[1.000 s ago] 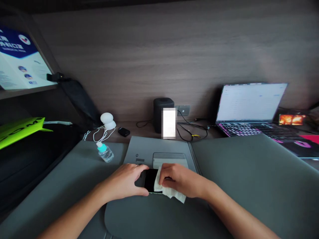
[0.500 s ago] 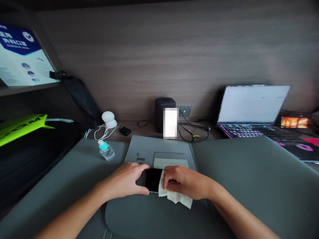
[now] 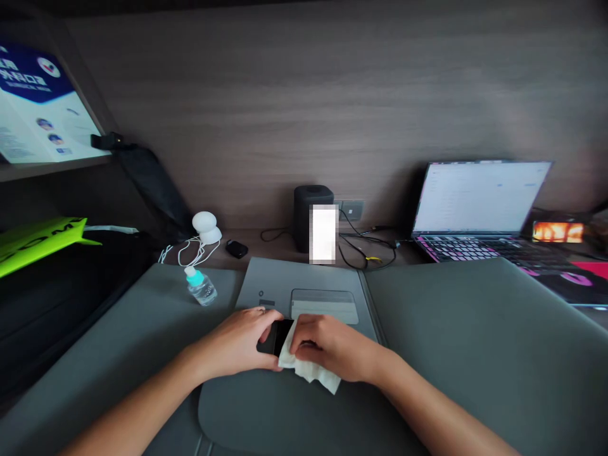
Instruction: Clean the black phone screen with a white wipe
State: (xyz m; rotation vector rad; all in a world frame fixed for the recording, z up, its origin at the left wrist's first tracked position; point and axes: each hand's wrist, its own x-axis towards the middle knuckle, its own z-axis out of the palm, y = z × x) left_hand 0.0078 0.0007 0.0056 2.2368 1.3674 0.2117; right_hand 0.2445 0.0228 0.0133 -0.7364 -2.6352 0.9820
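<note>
A smartphone (image 3: 280, 337) with a dark screen lies on the grey folded mat in front of me. Thumb and fingers of my left hand (image 3: 243, 342) grip its long edges near the left end. My right hand (image 3: 327, 348) has its fingers bunched round a white tissue (image 3: 317, 373) and presses it on the phone's screen. Tissue and fingers cover the right part of the phone. A loose end of the tissue hangs toward me over the mat.
A clear bottle with a teal collar (image 3: 202, 288) stands on the mat at left. Behind are a white round-headed device (image 3: 205, 225), a small black gadget (image 3: 236, 248), a black speaker (image 3: 306, 221) and cables (image 3: 363, 253). An open laptop (image 3: 479, 199) stands at right.
My right hand has slid left across the phone with the tissue, covering more of the screen. My left hand keeps its grip in nearly the same place.
</note>
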